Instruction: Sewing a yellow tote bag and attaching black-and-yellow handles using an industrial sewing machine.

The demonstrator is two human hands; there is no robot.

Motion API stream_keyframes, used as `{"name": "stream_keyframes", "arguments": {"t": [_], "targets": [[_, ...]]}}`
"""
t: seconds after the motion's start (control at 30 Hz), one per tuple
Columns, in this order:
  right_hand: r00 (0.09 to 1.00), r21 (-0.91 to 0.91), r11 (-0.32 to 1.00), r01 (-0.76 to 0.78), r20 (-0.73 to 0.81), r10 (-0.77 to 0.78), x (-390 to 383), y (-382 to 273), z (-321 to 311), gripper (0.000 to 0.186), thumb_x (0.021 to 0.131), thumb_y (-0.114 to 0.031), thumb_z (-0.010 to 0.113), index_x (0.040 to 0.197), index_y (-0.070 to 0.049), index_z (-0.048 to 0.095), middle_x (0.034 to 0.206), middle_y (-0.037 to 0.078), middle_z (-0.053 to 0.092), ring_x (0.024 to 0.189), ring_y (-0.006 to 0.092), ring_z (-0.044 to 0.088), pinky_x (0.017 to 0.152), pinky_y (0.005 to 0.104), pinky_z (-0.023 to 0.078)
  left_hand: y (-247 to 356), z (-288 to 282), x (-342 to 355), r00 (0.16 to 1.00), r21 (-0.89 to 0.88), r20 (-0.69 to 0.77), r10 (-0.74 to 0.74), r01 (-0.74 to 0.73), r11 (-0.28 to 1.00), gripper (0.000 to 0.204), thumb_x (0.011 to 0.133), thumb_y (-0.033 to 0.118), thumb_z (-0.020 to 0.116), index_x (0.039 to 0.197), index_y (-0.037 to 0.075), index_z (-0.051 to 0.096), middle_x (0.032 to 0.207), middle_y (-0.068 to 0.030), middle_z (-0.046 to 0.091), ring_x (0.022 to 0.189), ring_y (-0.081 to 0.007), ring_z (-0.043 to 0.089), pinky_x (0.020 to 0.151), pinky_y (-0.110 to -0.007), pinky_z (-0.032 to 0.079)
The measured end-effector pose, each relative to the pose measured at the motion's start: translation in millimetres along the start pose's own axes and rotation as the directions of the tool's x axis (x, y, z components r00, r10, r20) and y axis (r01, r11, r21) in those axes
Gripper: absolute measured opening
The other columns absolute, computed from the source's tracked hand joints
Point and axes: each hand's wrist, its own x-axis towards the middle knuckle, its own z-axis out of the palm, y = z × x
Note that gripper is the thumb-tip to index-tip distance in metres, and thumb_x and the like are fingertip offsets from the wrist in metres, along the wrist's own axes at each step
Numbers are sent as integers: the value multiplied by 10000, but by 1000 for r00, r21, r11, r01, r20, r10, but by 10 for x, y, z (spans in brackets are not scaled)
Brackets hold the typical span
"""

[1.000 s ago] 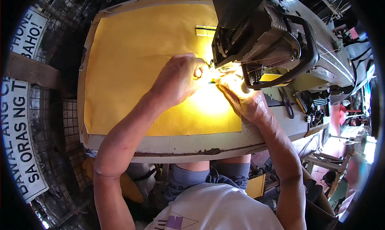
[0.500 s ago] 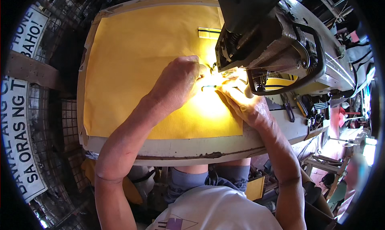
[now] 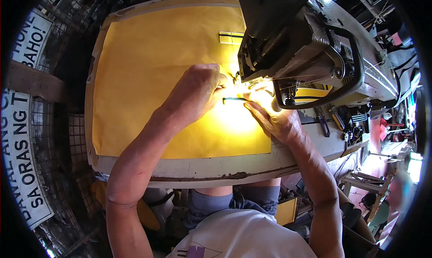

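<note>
A large yellow sheet [image 3: 153, 73] of fabric or leather-like material lies beneath both my hands, under the head of a dark sewing machine [image 3: 288, 46]. My left hand [image 3: 202, 89] is closed in a pinch just left of the brightly lit needle area; what its fingertips hold is lost in glare. From the right, my right hand [image 3: 276, 118] reaches in with thumb and fingers together at the right end of a short strip with a dark stripe [image 3: 233, 98]. That strip lies across the sheet between the hands. Glare hides the needle itself.
A similar dark-striped strip [image 3: 231, 37] sits farther back on the sheet. Right of my right hand, dark-handled scissors [image 3: 322, 123] and small metal parts [image 3: 355, 130] rest on the worn table [image 3: 207, 168]. Lettered signs [image 3: 24, 159] hang on mesh at left.
More of the dark-striped strip now shows between my hands. My right fingers have shifted slightly off it. The view has moved a little, and both hands stay near the needle area.
</note>
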Motion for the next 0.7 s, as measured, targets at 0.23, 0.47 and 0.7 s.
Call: {"name": "stream_keyframes", "arguments": {"t": [0.23, 0.47, 0.7], "targets": [[1000, 2, 1000, 27, 10, -27, 11, 38, 37, 152, 827, -81, 767, 959, -82, 692, 944, 119, 674, 834, 316, 664, 734, 404, 534, -25, 50, 4, 999, -59, -43, 15, -17, 998, 115, 789, 83, 774, 804, -15, 715, 717, -94, 614, 634, -200, 590, 593, -348, 469], [999, -57, 997, 48, 14, -47, 21, -66, -19, 223, 738, -23, 768, 952, -65, 724, 922, 111, 667, 916, 307, 660, 836, 418, 542, -20, 38, 11, 1000, -74, -24, 7, -9, 997, 178, 773, 57, 760, 730, -34, 613, 698, -109, 577, 618, -220, 565, 589, -359, 452], [978, -181, 975, 128, 185, -94, 34, -186, -69, 340, 879, -190, 680, 1203, -95, 644, 1099, 124, 664, 935, 299, 669, 779, 418, 551, 43, 34, 8, 999, -63, -34, -12, 10, 998, 257, 778, 43, 733, 691, -32, 504, 656, -120, 492, 587, -254, 507, 590, -392, 422]]}}
